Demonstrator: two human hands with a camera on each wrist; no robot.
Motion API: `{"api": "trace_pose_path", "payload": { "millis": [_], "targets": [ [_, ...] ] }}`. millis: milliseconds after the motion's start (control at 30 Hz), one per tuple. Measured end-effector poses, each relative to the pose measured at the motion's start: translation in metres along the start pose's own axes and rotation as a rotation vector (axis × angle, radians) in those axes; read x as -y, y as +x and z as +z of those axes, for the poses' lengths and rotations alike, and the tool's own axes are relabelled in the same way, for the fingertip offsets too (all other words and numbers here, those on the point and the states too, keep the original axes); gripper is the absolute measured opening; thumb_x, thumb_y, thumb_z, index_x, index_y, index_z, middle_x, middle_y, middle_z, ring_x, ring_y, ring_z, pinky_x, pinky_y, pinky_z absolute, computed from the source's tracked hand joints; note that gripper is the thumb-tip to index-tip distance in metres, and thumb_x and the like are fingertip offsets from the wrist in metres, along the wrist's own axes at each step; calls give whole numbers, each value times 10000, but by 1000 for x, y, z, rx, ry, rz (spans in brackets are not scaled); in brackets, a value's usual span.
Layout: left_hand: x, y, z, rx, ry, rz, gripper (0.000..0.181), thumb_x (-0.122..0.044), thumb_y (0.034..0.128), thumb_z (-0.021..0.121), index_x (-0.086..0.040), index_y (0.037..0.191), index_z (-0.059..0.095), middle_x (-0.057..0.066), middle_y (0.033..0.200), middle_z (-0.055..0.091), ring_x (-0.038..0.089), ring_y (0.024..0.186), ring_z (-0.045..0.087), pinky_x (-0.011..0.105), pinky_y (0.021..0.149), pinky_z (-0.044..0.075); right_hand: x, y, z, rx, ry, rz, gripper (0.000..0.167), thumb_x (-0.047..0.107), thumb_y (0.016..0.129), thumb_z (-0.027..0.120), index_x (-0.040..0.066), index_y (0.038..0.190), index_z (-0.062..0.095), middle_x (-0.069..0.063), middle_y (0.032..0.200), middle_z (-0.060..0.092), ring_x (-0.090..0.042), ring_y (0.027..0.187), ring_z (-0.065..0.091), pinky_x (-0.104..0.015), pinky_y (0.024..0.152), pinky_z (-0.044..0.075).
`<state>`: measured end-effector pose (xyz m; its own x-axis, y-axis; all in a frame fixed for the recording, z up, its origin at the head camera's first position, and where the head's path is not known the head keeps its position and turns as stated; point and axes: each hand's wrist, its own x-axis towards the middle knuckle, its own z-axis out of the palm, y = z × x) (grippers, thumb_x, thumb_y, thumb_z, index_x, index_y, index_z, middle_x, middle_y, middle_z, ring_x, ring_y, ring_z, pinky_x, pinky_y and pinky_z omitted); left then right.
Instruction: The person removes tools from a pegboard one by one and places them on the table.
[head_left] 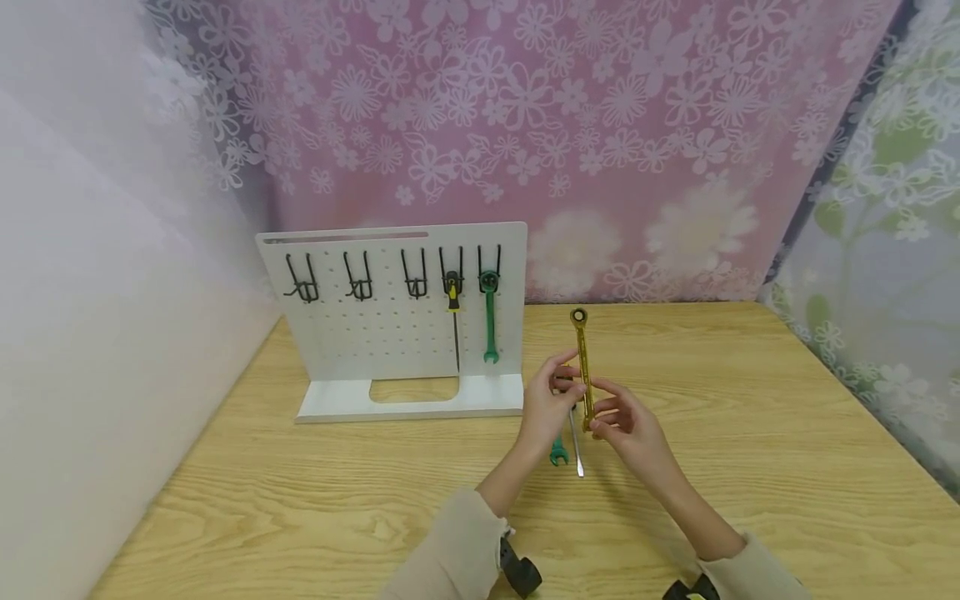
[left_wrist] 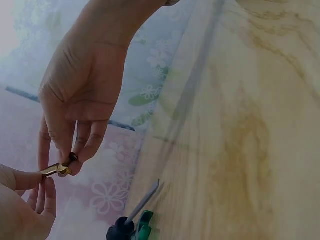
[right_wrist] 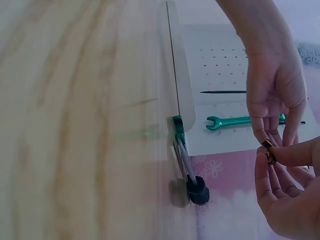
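Note:
A gold ratchet wrench (head_left: pixel 585 367) stands nearly upright between the hands, its ring end up. My left hand (head_left: pixel 546 406) pinches it around the middle, while my right hand (head_left: pixel 636 433) grips its lower end. In the left wrist view, the wrench's end (left_wrist: pixel 56 170) shows between the fingers of the left hand (left_wrist: pixel 25 200) and right hand (left_wrist: pixel 85 90). The right wrist view has the same gold end (right_wrist: pixel 270 154) at the fingertips. Below the hands, a screwdriver (head_left: pixel 577 450) and a green wrench (head_left: pixel 558 452) lie side by side, partly hidden.
A white pegboard (head_left: pixel 360 333) stands at left on the wooden table (head_left: pixel 262 500). Several black double hooks line its upper part; a yellow-and-black screwdriver (head_left: pixel 454 308) and another green wrench (head_left: pixel 491 321) hang from the right two. Floral cloth (head_left: pixel 600 150) rises behind.

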<state>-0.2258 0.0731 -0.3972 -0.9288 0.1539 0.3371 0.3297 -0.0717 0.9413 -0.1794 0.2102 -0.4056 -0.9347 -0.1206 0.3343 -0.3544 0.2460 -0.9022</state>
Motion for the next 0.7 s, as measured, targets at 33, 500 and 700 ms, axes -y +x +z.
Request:
{"api": "trace_pose_path", "payload": {
  "millis": [33, 500, 700],
  "targets": [
    [2, -2, 0, 11, 17, -2, 425, 83, 831, 614, -60, 1228, 559, 134, 989, 578, 174, 822, 585, 254, 689, 520, -1, -1, 0, 3, 1, 11, 492, -140, 847, 544, -48, 1311, 408, -232, 973, 542, -177, 788, 607, -351, 670, 530],
    [19, -19, 0, 81, 120, -91, 489, 75, 808, 647, -59, 1265, 538, 117, 957, 595, 136, 802, 582, 206, 628, 502, -11, -7, 0, 13, 44, 173, 504, -106, 858, 547, -44, 1331, 385, -246, 1017, 531, -233, 804, 610, -365, 702, 525],
    [26, -21, 0, 94, 138, -141, 486, 68, 804, 653, -46, 1262, 540, 133, 945, 597, 133, 784, 591, 206, 615, 500, -14, -8, 1, 6, 69, 234, 512, -111, 857, 545, -56, 1339, 378, -243, 1021, 527, -205, 808, 613, -346, 719, 524]
  ]
}}
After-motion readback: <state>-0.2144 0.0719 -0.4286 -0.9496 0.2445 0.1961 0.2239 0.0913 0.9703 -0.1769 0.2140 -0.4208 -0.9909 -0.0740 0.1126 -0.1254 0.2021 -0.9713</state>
